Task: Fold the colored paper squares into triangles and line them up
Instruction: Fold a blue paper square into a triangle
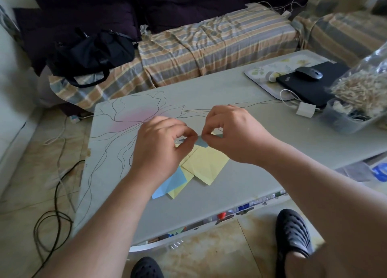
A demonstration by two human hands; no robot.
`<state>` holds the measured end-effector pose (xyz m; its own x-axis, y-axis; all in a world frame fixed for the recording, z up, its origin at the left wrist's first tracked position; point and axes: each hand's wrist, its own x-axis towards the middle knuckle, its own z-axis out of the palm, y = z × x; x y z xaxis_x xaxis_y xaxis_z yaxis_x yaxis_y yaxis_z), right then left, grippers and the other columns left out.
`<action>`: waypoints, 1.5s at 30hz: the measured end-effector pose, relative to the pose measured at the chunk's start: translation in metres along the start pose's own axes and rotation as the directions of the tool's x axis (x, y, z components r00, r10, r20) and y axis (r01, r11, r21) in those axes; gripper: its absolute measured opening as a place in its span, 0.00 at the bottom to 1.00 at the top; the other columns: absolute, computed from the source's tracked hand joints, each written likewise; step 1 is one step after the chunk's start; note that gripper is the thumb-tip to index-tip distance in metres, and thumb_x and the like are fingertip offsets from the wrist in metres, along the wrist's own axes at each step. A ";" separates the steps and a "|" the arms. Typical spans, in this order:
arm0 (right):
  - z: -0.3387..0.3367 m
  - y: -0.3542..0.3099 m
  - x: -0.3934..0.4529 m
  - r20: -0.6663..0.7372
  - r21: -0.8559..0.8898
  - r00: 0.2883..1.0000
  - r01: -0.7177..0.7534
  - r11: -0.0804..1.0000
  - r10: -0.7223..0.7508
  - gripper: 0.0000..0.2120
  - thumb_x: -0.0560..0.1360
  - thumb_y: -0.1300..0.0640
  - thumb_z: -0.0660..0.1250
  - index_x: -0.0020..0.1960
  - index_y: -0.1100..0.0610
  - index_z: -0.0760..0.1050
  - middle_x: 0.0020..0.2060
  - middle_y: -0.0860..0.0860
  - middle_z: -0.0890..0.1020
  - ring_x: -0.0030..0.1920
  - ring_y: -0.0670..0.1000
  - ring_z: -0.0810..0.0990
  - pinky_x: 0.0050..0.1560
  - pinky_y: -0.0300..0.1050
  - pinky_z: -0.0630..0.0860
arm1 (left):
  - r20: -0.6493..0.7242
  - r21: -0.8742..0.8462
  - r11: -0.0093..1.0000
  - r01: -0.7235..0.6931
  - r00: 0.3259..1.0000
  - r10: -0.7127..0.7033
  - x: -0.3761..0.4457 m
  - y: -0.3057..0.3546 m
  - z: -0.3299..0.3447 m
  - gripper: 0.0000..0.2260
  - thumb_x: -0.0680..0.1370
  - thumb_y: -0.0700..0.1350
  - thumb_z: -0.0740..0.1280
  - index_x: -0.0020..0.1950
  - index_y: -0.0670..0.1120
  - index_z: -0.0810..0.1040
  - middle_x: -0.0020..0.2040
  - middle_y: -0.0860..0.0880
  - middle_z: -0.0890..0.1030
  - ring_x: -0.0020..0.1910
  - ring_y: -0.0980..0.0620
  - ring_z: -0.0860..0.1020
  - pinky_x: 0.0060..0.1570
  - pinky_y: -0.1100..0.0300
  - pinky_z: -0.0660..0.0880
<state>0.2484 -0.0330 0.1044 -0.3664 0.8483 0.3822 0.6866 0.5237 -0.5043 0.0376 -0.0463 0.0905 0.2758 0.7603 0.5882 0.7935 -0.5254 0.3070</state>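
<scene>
Dark clogs (293, 233) stand on the floor below the table's near edge (188, 221). Just inside that edge, toward the middle, lie overlapping yellow and blue paper squares (201, 166). Above them, the left hand (159, 147) and right hand (232, 133) each pinch a blue sheet (201, 140) by its top edge. Paper looks light, limp and easily creased; pinching corners suits it best.

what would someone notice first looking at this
Two bare hands meet mid-frame over the table, the left hand and right hand pinching a small blue paper between their fingertips. Beneath them lie yellow papers and a light blue paper, overlapping.
</scene>
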 end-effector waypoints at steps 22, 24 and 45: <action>-0.022 0.005 0.004 0.099 -0.060 0.976 -0.187 0.981 0.192 0.12 0.70 0.43 0.80 0.37 0.46 0.79 0.44 0.41 0.78 0.43 0.39 0.73 0.40 0.42 0.69 | 0.050 0.136 0.990 0.028 0.998 -0.035 0.003 -0.012 -0.008 0.15 0.76 0.65 0.66 0.38 0.56 0.81 0.37 0.60 0.80 0.47 0.51 0.77 0.50 0.48 0.72; -0.023 0.005 0.005 0.092 -0.110 0.975 -0.192 0.975 0.203 0.14 0.69 0.40 0.79 0.38 0.46 0.78 0.44 0.42 0.78 0.47 0.44 0.73 0.41 0.45 0.72 | 0.074 0.133 0.991 0.030 0.996 -0.040 0.003 -0.011 -0.009 0.16 0.76 0.66 0.65 0.38 0.56 0.81 0.37 0.61 0.79 0.47 0.51 0.77 0.50 0.47 0.73; 0.004 -0.002 -0.007 0.216 -0.108 0.976 -0.015 0.994 0.039 0.07 0.76 0.42 0.73 0.50 0.43 0.83 0.50 0.44 0.76 0.52 0.50 0.75 0.52 0.56 0.78 | 0.227 0.111 0.994 -0.005 0.974 -0.020 -0.003 0.001 0.000 0.16 0.77 0.64 0.63 0.43 0.57 0.84 0.40 0.58 0.82 0.44 0.50 0.77 0.47 0.50 0.76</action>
<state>0.2466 -0.0395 0.0994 -0.4668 0.8646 0.1858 0.7560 0.4992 -0.4234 0.0371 -0.0495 0.0890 0.3758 0.8376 0.3965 0.8475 -0.4837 0.2187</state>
